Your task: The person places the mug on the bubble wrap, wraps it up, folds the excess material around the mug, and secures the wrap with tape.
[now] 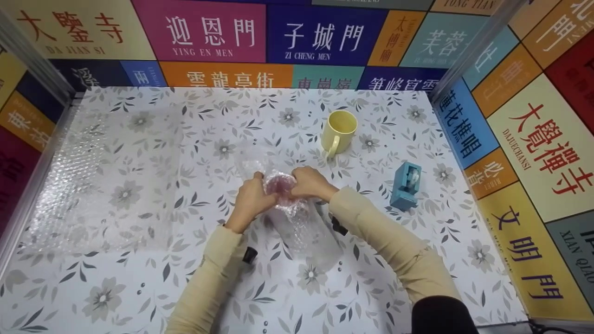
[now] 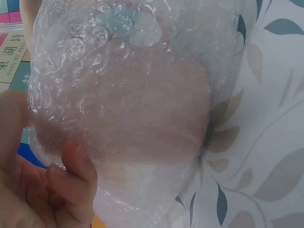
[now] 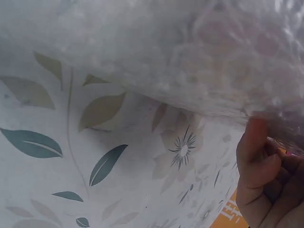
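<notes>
Clear bubble wrap (image 1: 297,232) surrounds a pink, rounded, cup-like thing (image 1: 280,185) near the middle of the table. On its left side, my left hand (image 1: 252,202) grips the wrap at the upper end. The right hand (image 1: 313,183) pinches the wrap from the other side. Through the bubbles in the left wrist view, the pink thing (image 2: 137,104) shows as a broad, blurred shape. Curled fingers (image 3: 259,147) hold the edge of the wrap in the right wrist view.
A yellow mug (image 1: 341,132) stands beyond the right hand, its handle toward me. Farther right is a small teal tape dispenser (image 1: 404,188). A flat sheet of bubble wrap (image 1: 106,181) covers the table's left part. Printed panels (image 1: 209,32) rise behind the flowered tabletop (image 1: 380,287).
</notes>
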A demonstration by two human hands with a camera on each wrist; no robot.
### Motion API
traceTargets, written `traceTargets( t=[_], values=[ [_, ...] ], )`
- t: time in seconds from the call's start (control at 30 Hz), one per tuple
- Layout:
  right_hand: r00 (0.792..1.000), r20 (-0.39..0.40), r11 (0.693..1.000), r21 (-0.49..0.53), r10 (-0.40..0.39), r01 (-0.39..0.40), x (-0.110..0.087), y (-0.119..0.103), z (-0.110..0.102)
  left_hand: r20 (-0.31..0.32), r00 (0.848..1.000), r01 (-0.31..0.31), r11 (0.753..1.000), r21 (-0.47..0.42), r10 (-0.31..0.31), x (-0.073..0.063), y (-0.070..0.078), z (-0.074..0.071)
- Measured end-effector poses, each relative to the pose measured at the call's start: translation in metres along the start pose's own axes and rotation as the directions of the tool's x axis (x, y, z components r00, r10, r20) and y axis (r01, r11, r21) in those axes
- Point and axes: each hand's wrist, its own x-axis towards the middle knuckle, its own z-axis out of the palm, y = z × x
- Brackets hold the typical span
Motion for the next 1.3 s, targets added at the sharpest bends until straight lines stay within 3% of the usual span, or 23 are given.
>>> traceTargets(
  t=[0.43, 0.63, 0.83, 1.0, 1.17, 1.3],
  values=[
    [0.998, -0.066, 1.0, 0.019, 0.013, -0.012, -0.002, -0.002, 0.0, 0.004, 1.0, -0.02, 1.0, -0.007, 0.02, -0.001, -0.001, 0.001],
    [0.997, -0.07, 0.989, 0.148, -0.016, 0.026, -0.014, 0.006, -0.002, -0.006, 0.999, -0.044, 0.999, -0.027, 0.044, -0.004, -0.003, -0.002],
    [0.994, -0.108, 0.969, 0.239, -0.033, 0.058, -0.033, 0.013, -0.011, -0.001, 0.999, -0.038, 0.995, -0.088, 0.039, -0.006, -0.005, -0.004],
    [0.995, -0.09, 0.963, 0.266, -0.031, 0.054, -0.055, 0.025, -0.017, -0.014, 0.998, -0.068, 0.992, -0.106, 0.067, -0.007, -0.007, -0.005],
    [0.99, -0.086, 0.976, 0.174, -0.115, 0.128, -0.083, 0.043, -0.02, -0.028, 0.996, -0.084, 0.991, -0.102, 0.082, -0.004, -0.007, -0.004],
    [0.986, 0.008, 0.981, 0.102, -0.164, 0.163, -0.106, 0.059, -0.016, -0.025, 0.997, -0.078, 0.991, -0.111, 0.076, -0.003, -0.007, -0.003]
  ],
)
